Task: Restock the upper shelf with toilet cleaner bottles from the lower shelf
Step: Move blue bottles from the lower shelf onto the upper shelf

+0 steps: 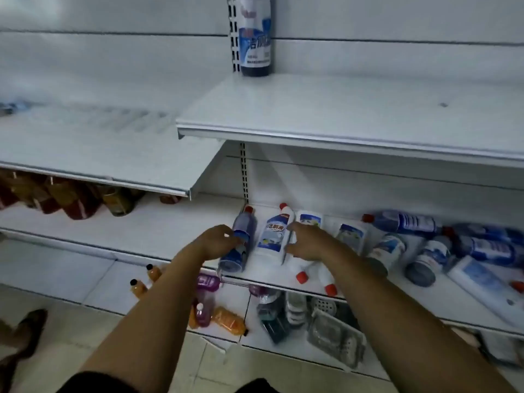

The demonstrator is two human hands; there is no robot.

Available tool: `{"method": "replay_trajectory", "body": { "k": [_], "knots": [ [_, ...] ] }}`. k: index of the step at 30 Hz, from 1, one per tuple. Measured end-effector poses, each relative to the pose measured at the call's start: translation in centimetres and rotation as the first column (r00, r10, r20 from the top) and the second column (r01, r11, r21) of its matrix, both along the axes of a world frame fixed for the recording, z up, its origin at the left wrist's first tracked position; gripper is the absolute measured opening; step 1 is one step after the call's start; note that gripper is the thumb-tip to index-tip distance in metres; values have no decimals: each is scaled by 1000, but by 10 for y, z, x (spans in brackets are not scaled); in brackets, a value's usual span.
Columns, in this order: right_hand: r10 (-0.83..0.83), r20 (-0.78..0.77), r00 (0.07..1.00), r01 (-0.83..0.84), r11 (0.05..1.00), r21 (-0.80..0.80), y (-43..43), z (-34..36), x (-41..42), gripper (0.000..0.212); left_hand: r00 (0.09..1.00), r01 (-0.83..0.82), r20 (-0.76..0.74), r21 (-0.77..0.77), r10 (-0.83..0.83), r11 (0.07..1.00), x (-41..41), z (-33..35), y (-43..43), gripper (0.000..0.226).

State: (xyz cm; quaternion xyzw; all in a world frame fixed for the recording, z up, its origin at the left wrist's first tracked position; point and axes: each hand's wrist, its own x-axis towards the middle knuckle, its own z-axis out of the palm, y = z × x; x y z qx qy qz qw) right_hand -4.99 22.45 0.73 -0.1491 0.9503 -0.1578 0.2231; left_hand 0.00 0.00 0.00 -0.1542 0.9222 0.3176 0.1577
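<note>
The pick-up was in hand: the left hand (218, 241) gripped a dark blue bottle (241, 222) lying on the lower shelf (170, 228), while the right hand (307, 242) reached spread-fingered at the white bottle (273, 234) beside it, not yet closed. Next, the right hand probably needed a firm grip before both bottles went upright onto the upper shelf (340, 109), near the standing bottle (255, 38).

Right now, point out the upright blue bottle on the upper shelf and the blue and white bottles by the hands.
upright blue bottle (255, 38): head view, label.
lying blue bottle (236, 258): head view, lower body.
white bottle (272, 234): head view, front label.
</note>
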Motion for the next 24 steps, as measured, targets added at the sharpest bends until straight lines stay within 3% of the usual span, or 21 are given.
{"method": "replay_trajectory", "body": {
  "k": [8, 11, 16, 19, 24],
  "knots": [
    [-158, 47, 986, 159, 987, -9, -40, -45, -14, 62, 993, -25, 114, 157, 8, 987, -41, -48, -14, 39],
    [-250, 86, 964, 255, 966, -44, -54, -66, -27, 70, 992, -69, 120, 167, 49, 984, -56, -67, -18, 50],
    [-461, 178, 869, 489, 855, -173, -81, -100, -37, 96, 992, -57, 111, -20, 59, 998, -72, -88, -17, 67],
    [-522, 66, 850, 526, 838, -147, -86, -110, -39, 107, 992, -56, 102, -116, 68, 992, -74, -92, -11, 62],
    [-524, 198, 829, 559, 790, -251, -81, -124, -60, 112, 996, -87, -8, -199, 87, 976, -77, -100, -1, 66]
  ]
}}
